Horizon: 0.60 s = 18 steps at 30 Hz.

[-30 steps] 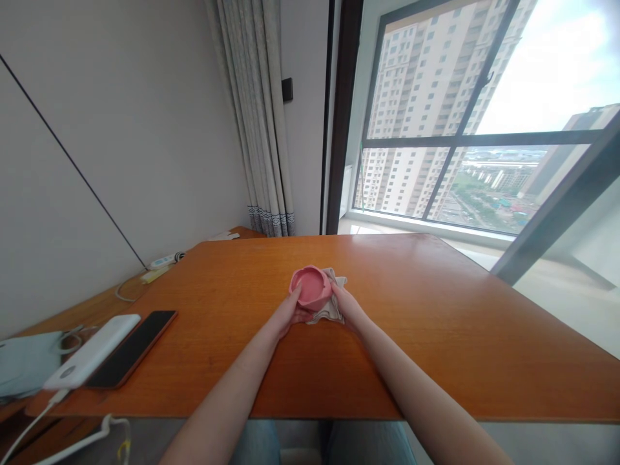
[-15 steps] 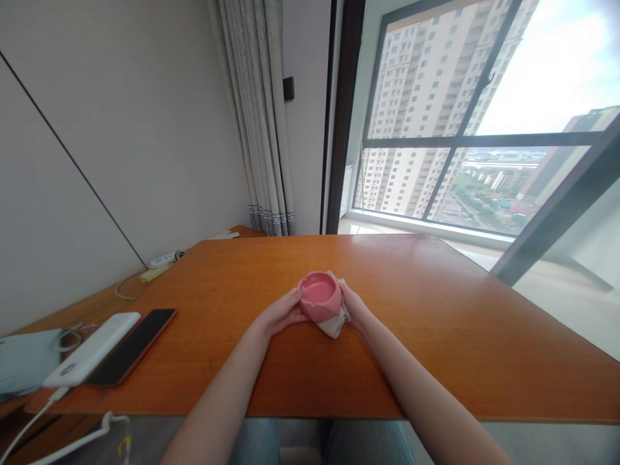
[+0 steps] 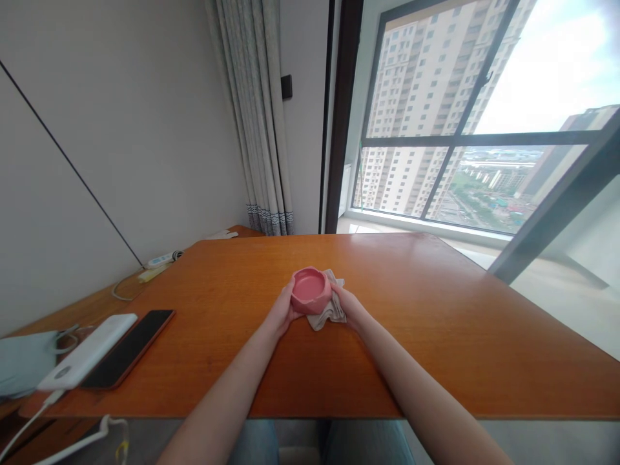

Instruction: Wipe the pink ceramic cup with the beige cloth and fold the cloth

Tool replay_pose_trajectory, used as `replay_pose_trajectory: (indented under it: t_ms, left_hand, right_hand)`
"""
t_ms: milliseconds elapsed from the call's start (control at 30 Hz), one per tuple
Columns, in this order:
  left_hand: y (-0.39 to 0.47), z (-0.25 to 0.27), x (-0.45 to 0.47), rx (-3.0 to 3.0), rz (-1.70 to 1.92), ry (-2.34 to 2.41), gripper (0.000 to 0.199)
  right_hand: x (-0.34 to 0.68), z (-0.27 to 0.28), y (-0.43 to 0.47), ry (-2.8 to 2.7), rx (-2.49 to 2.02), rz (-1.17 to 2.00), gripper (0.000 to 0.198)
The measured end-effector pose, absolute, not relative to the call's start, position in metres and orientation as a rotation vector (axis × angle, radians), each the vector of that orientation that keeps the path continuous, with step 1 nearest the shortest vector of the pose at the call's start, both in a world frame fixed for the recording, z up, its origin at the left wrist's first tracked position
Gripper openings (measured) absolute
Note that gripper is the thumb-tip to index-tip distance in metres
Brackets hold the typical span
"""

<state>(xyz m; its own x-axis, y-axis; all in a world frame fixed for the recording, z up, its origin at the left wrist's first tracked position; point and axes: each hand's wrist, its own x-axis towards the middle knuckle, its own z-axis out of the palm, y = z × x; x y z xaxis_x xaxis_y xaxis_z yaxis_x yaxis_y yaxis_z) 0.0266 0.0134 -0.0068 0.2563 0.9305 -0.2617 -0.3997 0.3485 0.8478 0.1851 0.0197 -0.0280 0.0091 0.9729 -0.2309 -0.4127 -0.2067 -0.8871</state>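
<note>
A small pink bowl (image 3: 310,292) with a wavy, notched rim, shaped like an ashtray, is held over the middle of the table, its hollow facing up. My left hand (image 3: 282,312) grips its left side, the thumb near the rim. On the other side my right hand (image 3: 347,304) is closed on a crumpled pale grey cloth (image 3: 325,316), which lies against the bowl's right side and hangs below it. Some fingertips of both hands are hidden behind the bowl and the cloth.
On the left of the wooden table (image 3: 411,323) lie a black phone (image 3: 128,349), a white power bank (image 3: 88,351) with a cable, and a light blue pouch (image 3: 29,361). A power strip (image 3: 162,259) sits by the wall. Beyond the table is a window (image 3: 450,139).
The bowl has shifted slightly left and now sits flatter. More of the cloth shows to its right, spread out beneath my right hand. Both hands keep their hold.
</note>
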Motion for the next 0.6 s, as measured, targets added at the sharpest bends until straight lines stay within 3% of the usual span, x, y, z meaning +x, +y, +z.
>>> replay_pose_trajectory:
  t_ms: [333, 600]
  left_hand:
    - [0.005, 0.000, 0.025, 0.827, 0.813, 0.874, 0.065]
    - [0.006, 0.001, 0.017, 0.919, 0.747, 0.788, 0.050]
  right_hand:
    - [0.188, -0.009, 0.014, -0.599, -0.966, 1.548, 0.021]
    - [0.190, -0.009, 0.011, -0.756, -0.897, 1.584, 0.027]
